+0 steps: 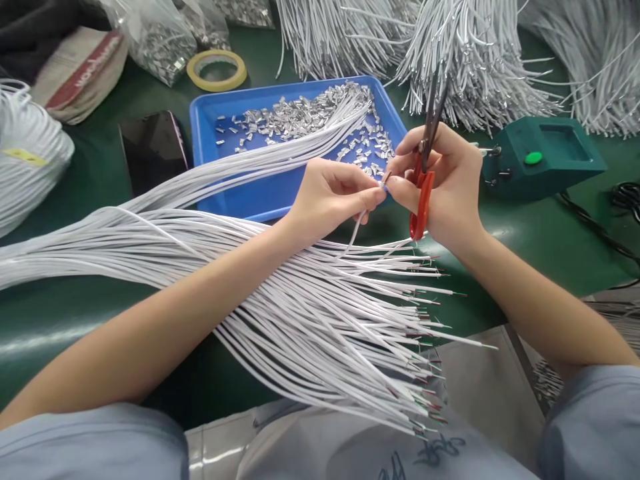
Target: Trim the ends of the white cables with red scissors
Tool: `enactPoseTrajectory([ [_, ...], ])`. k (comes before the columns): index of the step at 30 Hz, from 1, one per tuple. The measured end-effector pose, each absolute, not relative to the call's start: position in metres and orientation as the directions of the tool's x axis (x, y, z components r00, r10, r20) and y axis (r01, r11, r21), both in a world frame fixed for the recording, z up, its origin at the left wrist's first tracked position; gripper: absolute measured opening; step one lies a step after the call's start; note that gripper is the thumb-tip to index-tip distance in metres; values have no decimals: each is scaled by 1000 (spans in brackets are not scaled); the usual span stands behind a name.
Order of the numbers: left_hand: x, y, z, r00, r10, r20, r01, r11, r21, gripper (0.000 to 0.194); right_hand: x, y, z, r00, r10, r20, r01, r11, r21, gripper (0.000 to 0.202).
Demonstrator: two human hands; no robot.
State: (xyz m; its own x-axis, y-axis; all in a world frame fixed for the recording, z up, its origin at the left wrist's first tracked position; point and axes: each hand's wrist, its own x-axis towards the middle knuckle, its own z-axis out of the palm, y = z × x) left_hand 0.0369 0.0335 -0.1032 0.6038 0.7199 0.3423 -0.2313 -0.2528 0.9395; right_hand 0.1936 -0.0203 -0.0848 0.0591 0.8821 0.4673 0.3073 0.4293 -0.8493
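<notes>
My left hand point(336, 197) pinches one white cable point(356, 230) close to its end, above the front right rim of a blue tray point(240, 200). Red-handled scissors point(423, 200) hang in my right hand point(453, 180), blades pointing up and away from me. The thumb and forefinger of that hand meet at the cable's tip, where a bit of copper colour shows. Below my wrists a thick bundle of white cables point(300, 300) fans out to the right, with red and green wire ends bared. Small metal clips point(295, 117) are heaped in the tray, with more cable ends lying over them.
A green machine point(545, 157) with a bright green button stands at the right, its black cord point(595, 223) trailing. Cable bundles point(465, 67) hang along the back. A yellow tape roll point(217, 70), a phone point(154, 150), bags of clips point(160, 47) and a cable coil point(27, 160) lie left.
</notes>
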Motion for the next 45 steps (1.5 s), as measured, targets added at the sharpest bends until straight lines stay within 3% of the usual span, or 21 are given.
enactPoseTrajectory([
  [10,37,32,-102,649,675,352,-206,-289,935,33,191,-21,-87,69,889,453,340,406,-848,26],
  [20,37,36,-106,665,680,308,-242,-194,951,35,191,-20,-87,79,890,449,319,404,-857,28],
  [35,37,34,-104,616,715,332,-249,-223,942,28,192,-21,-80,63,884,463,224,440,-870,25],
  [45,37,32,-101,597,735,320,-177,-269,947,23,200,-16,-72,-23,908,418,293,406,-866,32],
])
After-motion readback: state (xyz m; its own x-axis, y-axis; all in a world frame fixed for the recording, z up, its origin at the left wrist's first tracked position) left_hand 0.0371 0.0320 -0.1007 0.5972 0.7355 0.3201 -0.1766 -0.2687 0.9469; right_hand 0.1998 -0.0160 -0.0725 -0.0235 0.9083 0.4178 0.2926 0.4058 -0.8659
